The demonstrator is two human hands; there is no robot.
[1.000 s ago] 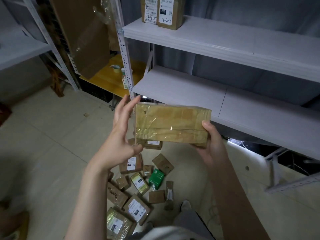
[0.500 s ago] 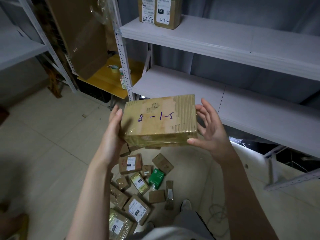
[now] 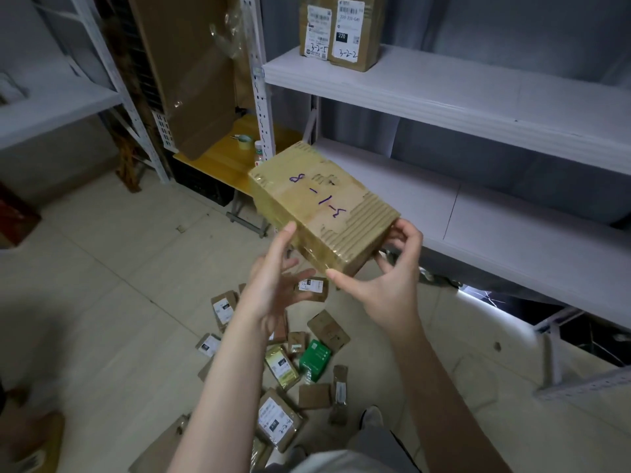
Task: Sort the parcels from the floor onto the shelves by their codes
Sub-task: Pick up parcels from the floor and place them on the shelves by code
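**Right hand** [image 3: 389,285]: it gripped the near right corner of a tape-wrapped brown cardboard box [image 3: 321,199], with the thumb under the near edge and the fingers curled over the end face.

**Left hand** [image 3: 269,285]: the fingers were almost straight and rested against the box's near left side without closing round it.

**Box:** it was held tilted in the air, in front of the lower white shelf board [image 3: 512,240] and touching neither that board nor the floor. Its upper face bore the handwritten code "3-1-8" in purple marker, inverted to the wearer.

**Upper white shelf board** [image 3: 444,97]: two brown cardboard parcels [image 3: 341,32] stood side by side. Both carried printed barcode labels, with the handwritten codes "3-2-5" and "3-2-2". One label also showed "220".

**Pale tiled floor** [image 3: 102,285]: the small unsorted parcels [image 3: 280,370] lay scattered below the hands, among them a green carton [image 3: 314,358]. Their labels were too small to read.

**Step in hand, as judged:** reading the code.

**Next move:** it would call for finding the position that answers to 3-1-8, probably a different level from the 3-2 parcels, and setting the box there.
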